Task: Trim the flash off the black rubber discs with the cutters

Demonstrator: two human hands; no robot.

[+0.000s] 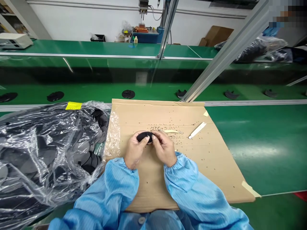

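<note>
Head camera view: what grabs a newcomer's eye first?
Probably the big clear plastic bag of dark discs at the left, a yellow label near its top edge. Then the black oval piece held between the left hand and right hand, above a brown sheet littered with dark specks.

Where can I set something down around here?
Bare: the green tabletop right of the brown cardboard sheet, below the silver metal rail, and gaps between small black pieces on the green strip beyond. Crowded: left, under the bulging clear plastic bag; mid-sheet, around left hand and right hand, with scattered black specks.
</note>
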